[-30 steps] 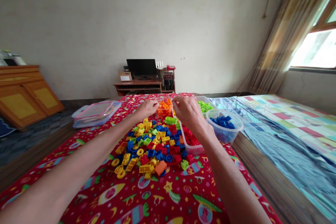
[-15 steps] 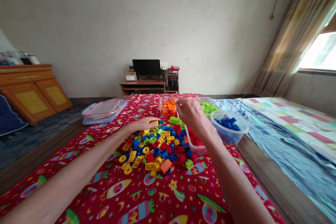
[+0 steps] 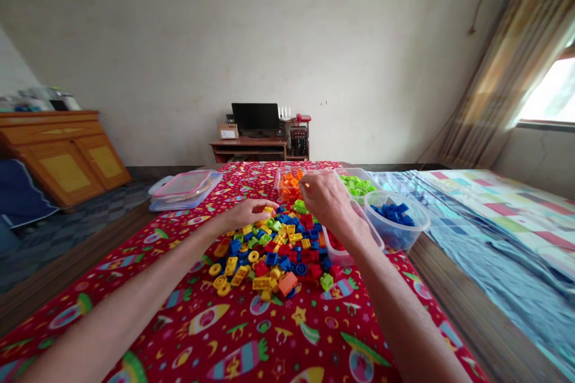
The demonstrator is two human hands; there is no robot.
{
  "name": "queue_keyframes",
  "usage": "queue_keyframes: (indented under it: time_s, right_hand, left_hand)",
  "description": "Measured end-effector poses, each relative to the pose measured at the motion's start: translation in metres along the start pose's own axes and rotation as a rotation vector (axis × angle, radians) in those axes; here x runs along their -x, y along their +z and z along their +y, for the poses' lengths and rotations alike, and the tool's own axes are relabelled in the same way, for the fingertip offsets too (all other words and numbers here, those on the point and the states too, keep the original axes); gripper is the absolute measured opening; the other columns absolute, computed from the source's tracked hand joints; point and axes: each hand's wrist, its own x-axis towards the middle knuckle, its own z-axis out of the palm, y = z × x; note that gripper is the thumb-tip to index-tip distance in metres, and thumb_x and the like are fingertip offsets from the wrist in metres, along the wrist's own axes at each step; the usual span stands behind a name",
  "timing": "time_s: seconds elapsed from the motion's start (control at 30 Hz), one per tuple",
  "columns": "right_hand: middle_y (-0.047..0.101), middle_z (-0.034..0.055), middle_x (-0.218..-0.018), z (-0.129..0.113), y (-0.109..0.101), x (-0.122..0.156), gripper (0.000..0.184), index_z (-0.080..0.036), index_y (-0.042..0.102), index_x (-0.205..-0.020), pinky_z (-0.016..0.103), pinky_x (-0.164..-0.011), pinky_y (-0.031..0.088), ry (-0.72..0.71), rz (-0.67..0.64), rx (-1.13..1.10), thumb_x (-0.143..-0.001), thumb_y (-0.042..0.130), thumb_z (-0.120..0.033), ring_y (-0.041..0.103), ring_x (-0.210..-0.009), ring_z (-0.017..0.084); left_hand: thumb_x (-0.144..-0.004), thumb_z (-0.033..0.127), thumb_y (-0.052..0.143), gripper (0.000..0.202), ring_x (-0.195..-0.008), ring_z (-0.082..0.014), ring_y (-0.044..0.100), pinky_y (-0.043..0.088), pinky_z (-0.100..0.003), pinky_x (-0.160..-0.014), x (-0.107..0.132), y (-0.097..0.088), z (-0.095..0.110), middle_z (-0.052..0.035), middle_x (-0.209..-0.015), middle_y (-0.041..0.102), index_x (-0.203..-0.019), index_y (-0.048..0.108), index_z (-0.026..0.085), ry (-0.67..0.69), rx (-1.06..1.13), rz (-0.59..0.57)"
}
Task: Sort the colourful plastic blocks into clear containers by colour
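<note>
A mixed heap of plastic building bricks (image 3: 278, 245) in yellow, blue, red, green and orange lies on the red patterned cloth. At its far left edge, my left hand (image 3: 246, 213) has thumb and fingers around a yellow brick (image 3: 269, 210). My right hand (image 3: 327, 196) is closed above the far right of the heap, fingertips curled down beside the box of orange bricks (image 3: 290, 182); anything it holds is hidden. Under my right wrist is a clear box (image 3: 342, 258) with red bricks. Green bricks (image 3: 358, 185) fill another box behind, and blue bricks (image 3: 393, 214) lie in a round tub (image 3: 415, 228).
Stacked clear lids (image 3: 185, 187), one with a pink rim, lie at the table's left edge. Blue bedding (image 3: 467, 251) borders the table on the right. A desk with a monitor (image 3: 255, 118) stands against the far wall, a wooden cabinet (image 3: 67, 158) at left.
The view has shifted slightly, so everything sits a little further right. My left hand's thumb and fingers now show around the yellow brick. My right hand stays near the orange box.
</note>
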Motion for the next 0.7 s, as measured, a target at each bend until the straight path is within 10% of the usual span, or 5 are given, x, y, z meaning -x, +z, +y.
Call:
queue_keyframes:
  time_s: [0.27, 0.47, 0.7]
  right_hand:
    - [0.068, 0.0127, -0.079, -0.011, 0.008, 0.003, 0.035, -0.015, 0.068, -0.092, 0.026, -0.059, 0.036, -0.022, -0.073, 0.046, -0.091, 0.033, -0.017, 0.061, -0.067, 0.018]
    - [0.068, 0.0117, -0.078, -0.012, 0.013, 0.003, 0.034, -0.015, 0.067, -0.095, 0.026, -0.057, 0.037, -0.024, -0.100, 0.074, -0.091, 0.033, -0.017, 0.062, -0.066, 0.019]
    - [0.068, 0.0128, -0.080, -0.011, 0.011, 0.002, 0.034, -0.014, 0.067, -0.093, 0.026, -0.060, 0.039, -0.023, -0.105, 0.064, -0.091, 0.034, -0.018, 0.063, -0.070, 0.019]
  left_hand:
    - [-0.077, 0.041, 0.045, 0.046, -0.098, -0.0240, 0.064, 0.051, -0.033, -0.086, -0.009, 0.001, -0.017, -0.0113, -0.108, 0.069, -0.107, 0.067, 0.013, -0.054, -0.172, 0.298]
    - [-0.069, 0.039, 0.057, 0.052, -0.090, -0.0262, 0.067, 0.053, -0.033, -0.078, -0.035, 0.020, -0.040, -0.0094, -0.098, 0.073, -0.114, 0.065, 0.013, -0.072, -0.153, 0.155]
    - [-0.066, 0.028, 0.060, 0.044, -0.089, -0.0234, 0.067, 0.054, -0.035, -0.084, -0.030, 0.020, -0.030, -0.0067, -0.096, 0.073, -0.107, 0.067, 0.015, -0.005, -0.044, 0.364]
